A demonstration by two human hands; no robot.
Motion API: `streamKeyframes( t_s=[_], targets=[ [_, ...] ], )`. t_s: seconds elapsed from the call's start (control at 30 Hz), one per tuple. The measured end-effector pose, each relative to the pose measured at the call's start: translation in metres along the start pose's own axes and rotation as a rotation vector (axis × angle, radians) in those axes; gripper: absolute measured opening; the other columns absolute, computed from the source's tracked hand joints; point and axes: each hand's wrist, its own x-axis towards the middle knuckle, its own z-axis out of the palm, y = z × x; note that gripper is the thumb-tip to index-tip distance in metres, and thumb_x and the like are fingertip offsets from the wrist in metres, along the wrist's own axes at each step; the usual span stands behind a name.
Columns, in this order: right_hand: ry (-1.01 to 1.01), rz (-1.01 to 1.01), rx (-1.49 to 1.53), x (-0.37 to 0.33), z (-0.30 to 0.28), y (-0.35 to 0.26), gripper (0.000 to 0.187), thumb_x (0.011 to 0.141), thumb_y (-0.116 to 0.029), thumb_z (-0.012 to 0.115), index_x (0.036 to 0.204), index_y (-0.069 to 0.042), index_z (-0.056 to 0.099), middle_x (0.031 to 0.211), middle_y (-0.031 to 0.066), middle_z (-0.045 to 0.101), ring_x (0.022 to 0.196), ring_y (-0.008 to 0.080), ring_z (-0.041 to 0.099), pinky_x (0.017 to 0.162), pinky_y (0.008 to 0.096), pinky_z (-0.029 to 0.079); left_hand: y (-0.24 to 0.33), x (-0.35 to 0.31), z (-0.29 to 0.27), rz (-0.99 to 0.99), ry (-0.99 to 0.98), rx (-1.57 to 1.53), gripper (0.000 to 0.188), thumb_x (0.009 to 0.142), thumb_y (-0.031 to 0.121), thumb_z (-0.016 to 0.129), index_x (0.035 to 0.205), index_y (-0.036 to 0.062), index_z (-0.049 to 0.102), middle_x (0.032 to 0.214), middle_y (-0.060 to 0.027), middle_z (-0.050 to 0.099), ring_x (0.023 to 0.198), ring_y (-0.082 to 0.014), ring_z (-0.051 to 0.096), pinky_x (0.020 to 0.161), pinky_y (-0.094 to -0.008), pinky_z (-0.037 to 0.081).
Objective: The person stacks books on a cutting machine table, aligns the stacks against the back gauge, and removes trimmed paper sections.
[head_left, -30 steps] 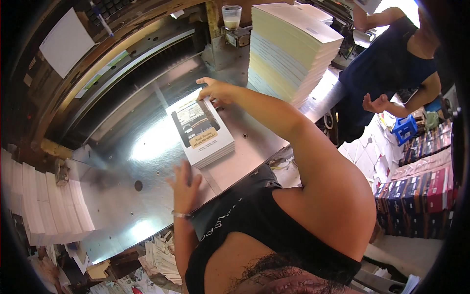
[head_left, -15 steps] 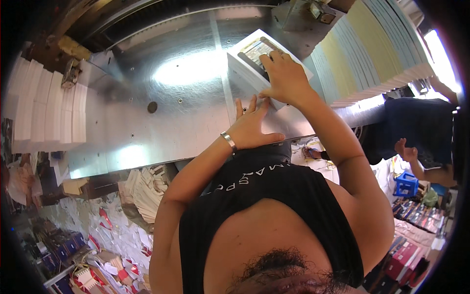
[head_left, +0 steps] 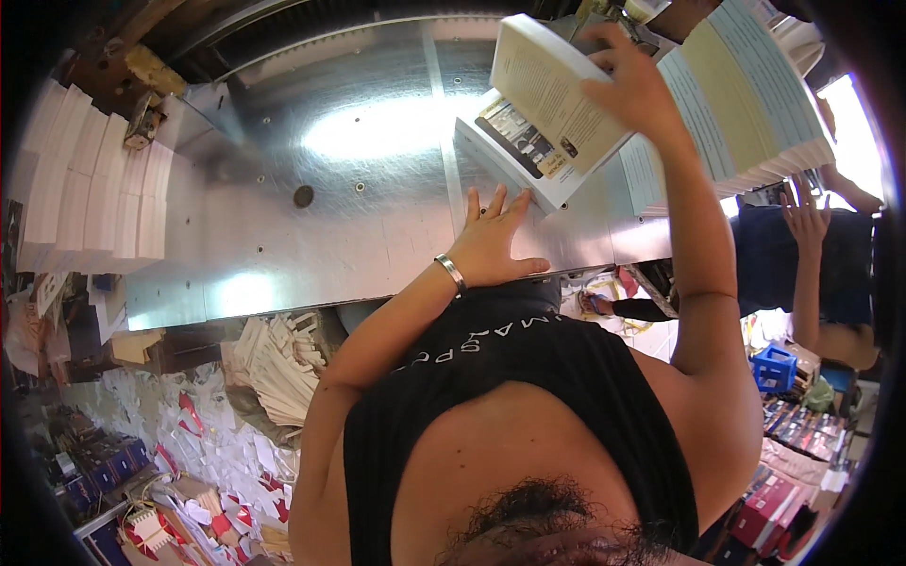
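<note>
A metal table (head_left: 377,236) with a bright glare and scattered round holes spans the scene. White paper blocks (head_left: 90,189) stand at its left end; a tall stack of sheets (head_left: 736,104), banded pale yellow and blue, rises at its right end. Between the middle and that stack, a lifted book (head_left: 557,85) tilts above a picture-covered book (head_left: 517,141), the right hand (head_left: 637,85) pinching its right edge. The left hand (head_left: 491,245) lies spread on the table by the near edge, fingertips just beside the lower book's near corner. Beyond the near edge are bundled paper strips (head_left: 278,368), white and red scraps (head_left: 217,434), a blue crate (head_left: 774,370) and a dark-clothed co-worker (head_left: 764,255).
</note>
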Motion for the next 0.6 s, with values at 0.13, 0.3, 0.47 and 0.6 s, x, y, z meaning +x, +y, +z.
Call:
streamKeyframes(
  t_s=[0.13, 0.3, 0.47, 0.6],
  targets=[
    [-0.112, 0.317, 0.723, -0.001, 0.0, 0.06, 0.055, 0.081, -0.016, 0.066, 0.132, -0.005, 0.05, 0.103, 0.0108, 0.071, 0.088, 0.0196, 0.067, 0.081, 0.0314, 0.053, -0.005, -0.006, -0.007, 0.032, 0.031, -0.067, 0.108, 0.08, 0.061, 0.067, 0.151, -0.0077, 0.023, 0.153, -0.0272, 0.036, 0.148, -0.0425, 0.02, 0.121, -0.0531, -0.002],
    [-0.176, 0.331, 0.732, -0.037, 0.083, 0.117, 0.052, 0.086, -0.017, 0.06, 0.135, -0.001, 0.055, 0.105, 0.0095, 0.071, 0.094, 0.0173, 0.065, 0.091, 0.0265, 0.047, -0.012, -0.061, -0.044, -0.086, 0.161, -0.318, 0.082, 0.085, 0.034, 0.074, 0.148, -0.0029, 0.037, 0.143, -0.0266, 0.048, 0.136, -0.0386, 0.043, 0.116, -0.0441, 0.029],
    [-0.29, 0.422, 0.877, -0.045, 0.095, 0.098, 0.047, 0.086, -0.015, 0.053, 0.128, 0.004, 0.061, 0.11, 0.0121, 0.07, 0.098, 0.0173, 0.065, 0.088, 0.0292, 0.05, -0.029, -0.158, -0.053, -0.432, 0.733, -0.541, 0.058, 0.086, 0.007, 0.072, 0.139, 0.0002, 0.051, 0.11, -0.0103, 0.067, 0.098, -0.017, 0.066, 0.085, -0.0308, 0.054],
    [-0.491, 0.194, 0.754, -0.01, 0.123, 0.066, 0.051, 0.081, -0.014, 0.054, 0.127, 0.006, 0.062, 0.106, 0.0117, 0.071, 0.095, 0.0177, 0.066, 0.086, 0.0311, 0.051, -0.033, -0.228, -0.052, -0.72, 1.014, -0.63, 0.027, 0.095, 0.012, 0.063, 0.12, 0.0018, 0.059, 0.089, -0.0032, 0.062, 0.075, -0.0103, 0.06, 0.069, -0.024, 0.052]
  ],
)
